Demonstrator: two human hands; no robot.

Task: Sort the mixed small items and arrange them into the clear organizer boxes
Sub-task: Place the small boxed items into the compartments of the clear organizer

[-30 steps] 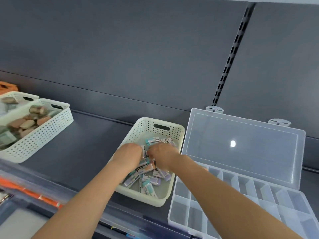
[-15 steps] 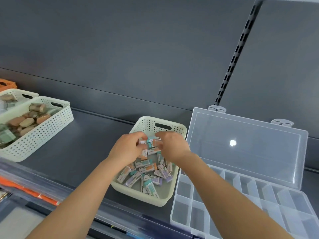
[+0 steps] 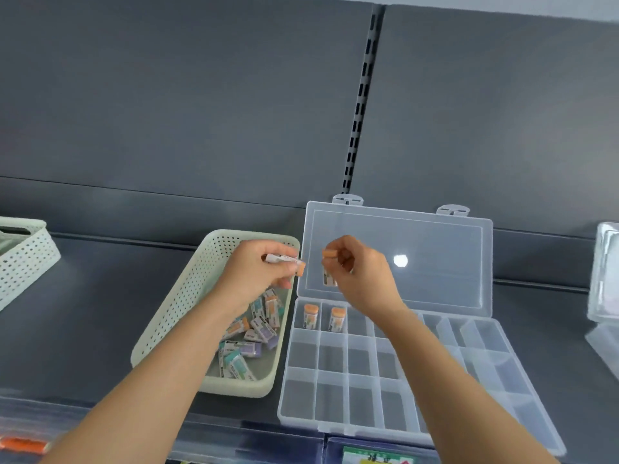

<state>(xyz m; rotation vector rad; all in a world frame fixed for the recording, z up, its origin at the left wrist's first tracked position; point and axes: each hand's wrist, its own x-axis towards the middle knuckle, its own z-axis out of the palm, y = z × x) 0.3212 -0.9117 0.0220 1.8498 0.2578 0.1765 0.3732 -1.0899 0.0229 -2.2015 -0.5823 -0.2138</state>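
A pale green perforated basket [image 3: 174, 309] on the grey shelf holds several small erasers in orange, teal and purple sleeves [image 3: 249, 343]. To its right lies a clear organizer box [image 3: 375, 426] with its lid [image 3: 435, 262] open. Two orange-capped erasers [image 3: 311, 316] [image 3: 337, 319] stand in its two back-left compartments. My left hand [image 3: 258, 276] is raised over the basket, pinching an orange-ended eraser [image 3: 284, 261] held sideways. My right hand [image 3: 361, 272] hovers in front of the lid, gripping another orange-capped eraser [image 3: 330, 264] upright.
A second perforated basket [image 3: 23, 252] sits at the far left. Another clear box [image 3: 606, 293] stands at the right edge. A grey back panel with a slotted upright [image 3: 360, 102] rises behind. The shelf's front rail [image 3: 234, 440] carries a price label.
Both hands rose out of the basket, each with an orange eraser, and the right one moved over to the organizer. The view shifted right. Two orange erasers now stand in the organizer.
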